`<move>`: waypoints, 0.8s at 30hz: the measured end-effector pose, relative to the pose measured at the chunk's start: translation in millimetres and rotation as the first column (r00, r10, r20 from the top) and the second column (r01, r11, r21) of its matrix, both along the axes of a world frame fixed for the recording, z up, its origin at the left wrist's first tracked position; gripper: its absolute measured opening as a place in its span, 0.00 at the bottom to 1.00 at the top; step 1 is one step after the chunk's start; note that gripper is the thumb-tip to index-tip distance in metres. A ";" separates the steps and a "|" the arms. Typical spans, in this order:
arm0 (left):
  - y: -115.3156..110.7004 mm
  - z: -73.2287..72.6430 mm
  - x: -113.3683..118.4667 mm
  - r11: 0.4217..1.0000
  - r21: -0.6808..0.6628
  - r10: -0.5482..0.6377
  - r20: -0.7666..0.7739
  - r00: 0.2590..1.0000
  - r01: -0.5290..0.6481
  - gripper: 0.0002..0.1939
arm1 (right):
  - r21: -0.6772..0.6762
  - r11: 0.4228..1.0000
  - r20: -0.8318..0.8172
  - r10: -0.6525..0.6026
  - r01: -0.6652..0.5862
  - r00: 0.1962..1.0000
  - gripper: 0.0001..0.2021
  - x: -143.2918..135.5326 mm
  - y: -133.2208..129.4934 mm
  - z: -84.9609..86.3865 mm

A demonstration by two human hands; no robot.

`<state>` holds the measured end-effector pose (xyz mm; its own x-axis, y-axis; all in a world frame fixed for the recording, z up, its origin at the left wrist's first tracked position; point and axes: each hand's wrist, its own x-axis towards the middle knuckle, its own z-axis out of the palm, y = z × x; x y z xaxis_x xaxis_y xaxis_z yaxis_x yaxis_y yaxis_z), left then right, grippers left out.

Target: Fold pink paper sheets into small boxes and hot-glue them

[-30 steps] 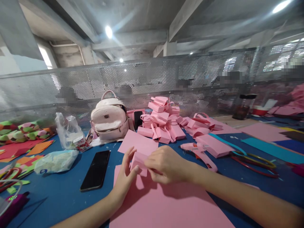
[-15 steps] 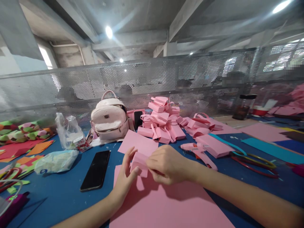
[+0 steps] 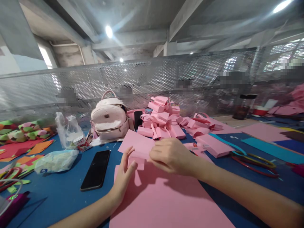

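Observation:
Above a large pink sheet [image 3: 171, 205], my two hands are at a small folded piece of pink paper [image 3: 139, 163]. My left hand [image 3: 125, 172] holds its left side, thumb in front and fingers behind. My right hand [image 3: 169, 155] is closed, with fingertips pinching at its right end and covering that part. A smaller pink sheet [image 3: 134, 141] lies just behind the piece, and the two pinks blend. To the right, a pink glue gun [image 3: 204, 155] is partly hidden behind my right hand and forearm.
A heap of pink paper boxes [image 3: 163, 122] stands at the back, beside a pale backpack [image 3: 109, 120]. A black phone [image 3: 96, 171] and a tissue pack [image 3: 57, 161] lie left. Scissors [image 3: 256, 164] and a teal strip [image 3: 273, 150] lie right. A perforated metal screen [image 3: 142, 76] closes off the back.
My right hand has moved slightly up and away, now covering more of the glue gun. The folded pink piece between my hands has tilted and shifted a little; my left hand stays nearly in place.

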<state>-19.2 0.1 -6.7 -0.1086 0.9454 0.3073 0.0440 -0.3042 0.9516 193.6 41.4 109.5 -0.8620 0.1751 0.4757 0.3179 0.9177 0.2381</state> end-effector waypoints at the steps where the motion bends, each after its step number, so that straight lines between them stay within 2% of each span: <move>1: -0.5 0.7 0.2 1.000 0.007 -0.003 0.006 1.000 0.002 0.38 | -0.021 1.000 -0.002 -0.017 0.017 1.000 0.17 0.1 -0.5 1.6; 6: 3.2 -5.8 -1.7 0.999 -0.007 -0.037 0.022 0.999 0.037 0.39 | -0.242 0.963 0.088 -0.100 0.119 0.991 0.12 -1.4 -1.8 1.7; 8: 5.3 -9.9 -2.0 0.998 0.010 -0.059 0.008 0.998 0.059 0.42 | -0.277 0.943 0.141 -0.152 0.186 0.978 0.07 -2.2 0.2 -1.3; 11: 5.4 -11.7 0.7 0.989 0.043 -0.143 0.010 0.990 0.143 0.41 | -0.272 0.922 0.133 -0.247 0.275 0.960 0.09 -2.2 4.3 -4.4; 14: 2.6 -7.1 5.2 0.978 0.007 -0.208 0.023 0.978 0.208 0.34 | -0.257 0.910 0.099 -0.310 0.325 0.945 0.08 -0.7 5.9 -2.9; 17: -0.3 0.2 7.6 0.977 -0.032 -0.208 0.023 0.978 0.209 0.25 | -0.290 0.902 0.098 -0.304 0.320 0.948 0.09 0.4 5.0 1.3; 24: -3.9 9.9 9.0 0.971 -0.029 -0.235 0.028 0.971 0.236 0.28 | -0.432 0.839 0.158 -0.291 0.331 0.944 0.09 -0.9 1.9 6.1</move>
<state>-10.2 -3.8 3.2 0.1114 0.9544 0.2770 -0.0489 -0.2731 0.9607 192.7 43.3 115.6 -0.7589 0.6161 0.2108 0.6018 0.7872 -0.1344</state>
